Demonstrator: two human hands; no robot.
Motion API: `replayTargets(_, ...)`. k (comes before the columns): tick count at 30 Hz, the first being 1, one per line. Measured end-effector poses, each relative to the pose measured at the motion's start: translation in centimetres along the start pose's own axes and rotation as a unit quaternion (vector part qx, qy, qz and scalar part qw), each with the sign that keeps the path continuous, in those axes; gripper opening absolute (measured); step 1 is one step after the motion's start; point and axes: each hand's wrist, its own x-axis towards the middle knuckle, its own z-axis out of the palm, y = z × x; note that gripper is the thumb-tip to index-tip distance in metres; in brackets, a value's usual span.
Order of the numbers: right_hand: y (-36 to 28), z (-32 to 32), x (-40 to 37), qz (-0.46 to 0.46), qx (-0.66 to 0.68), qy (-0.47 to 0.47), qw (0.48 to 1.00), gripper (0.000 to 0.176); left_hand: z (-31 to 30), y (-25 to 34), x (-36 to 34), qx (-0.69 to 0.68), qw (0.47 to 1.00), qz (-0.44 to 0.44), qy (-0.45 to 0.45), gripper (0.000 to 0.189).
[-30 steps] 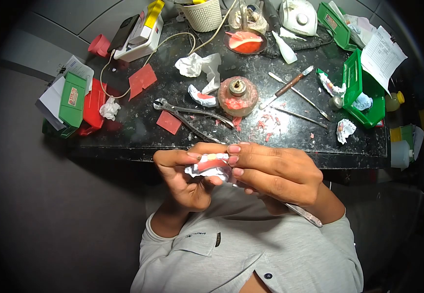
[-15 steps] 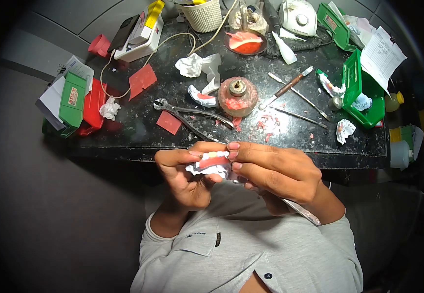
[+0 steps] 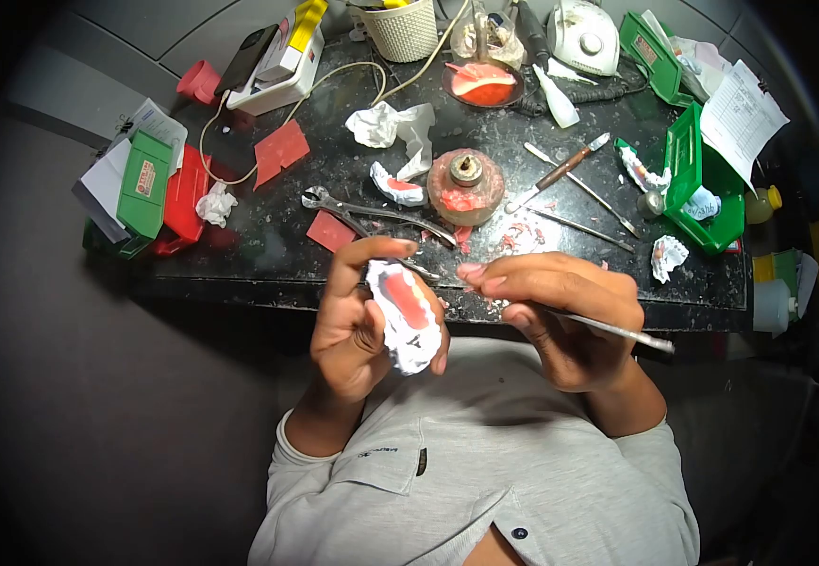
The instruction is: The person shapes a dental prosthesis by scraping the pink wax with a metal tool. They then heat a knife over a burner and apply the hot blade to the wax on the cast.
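My left hand (image 3: 342, 335) grips a white plaster dental cast (image 3: 412, 347) with pink wax along its ridge. The cast is tilted on end, its waxed side turned up. Off to the right, my right hand (image 3: 575, 311) is closed around a slim metal dental instrument (image 3: 638, 337). The handle points back to the right past the hand; the working tip is hard to make out near the fingers. A gap separates the right fingertips from the cast. Beyond the hands stands a wax-spotted spirit burner (image 3: 466, 193). Pliers (image 3: 317, 197) lie left of it.
Pink wax sheets (image 3: 281, 151) lie at left. Behind the burner is a dish of red wax (image 3: 482, 90). A wooden-handled knife (image 3: 560, 172) and slim tools lie at right, beside a green box (image 3: 688, 179). Wax scraps (image 3: 521, 236) litter the bench.
My hands have moved apart. The left hand has turned the cast from level to upright, and the right hand has drawn away to the right with the instrument.
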Motion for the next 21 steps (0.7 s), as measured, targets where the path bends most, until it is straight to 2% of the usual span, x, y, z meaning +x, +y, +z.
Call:
replayTargets(1, 0.1, 0.0, 0.0, 0.013, 0.059, -0.012, 0.998, 0.019, 0.0, 0.0, 0.0, 0.000, 1.000, 0.001, 0.002, 0.057)
replayTargets(3, 0.1, 0.5, -0.2, 0.017, 0.083, 0.004, 0.996, 0.016, -0.1, 0.0, 0.1, -0.151, 0.987, -0.058, -0.002, 0.062)
replayTargets(4, 0.1, 0.7, -0.3, 0.034, 0.106, 0.006, 0.994, 0.015, -0.5, -0.4, 0.4, -0.185, 0.981, -0.049, -0.036, 0.066)
replayTargets(5, 0.1, 0.8, -0.4, 0.052, 0.129, 0.008, 0.990, 0.014, -0.3, -0.3, 0.2, -0.185, 0.981, -0.049, -0.036, 0.066)
replayTargets(7, 0.2, 0.9, -0.5, 0.062, 0.144, 0.001, 0.988, 0.014, 0.7, 0.3, 0.1, -0.199, 0.972, -0.092, 0.080, 0.066)
replayTargets(8, 0.2, 1.0, -0.5, 0.072, 0.160, -0.005, 0.984, 0.014, 0.4, 0.2, 0.1, -0.200, 0.972, -0.092, 0.081, 0.066)
replayTargets(10, 0.1, 1.1, -0.6, 0.083, 0.171, -0.006, 0.982, 0.015, -0.5, -0.2, 0.1, -0.188, 0.980, -0.072, 0.006, 0.066)
replayTargets(13, 0.0, 1.2, -0.5, 0.093, 0.176, -0.009, 0.980, 0.016, -0.7, -0.1, 0.2, -0.191, 0.979, -0.071, -0.016, 0.065)
replayTargets(21, -0.2, 1.3, -0.5, 0.091, 0.159, -0.010, 0.983, 0.017, -0.5, 0.0, 0.1, -0.184, 0.980, -0.075, 0.010, 0.065)
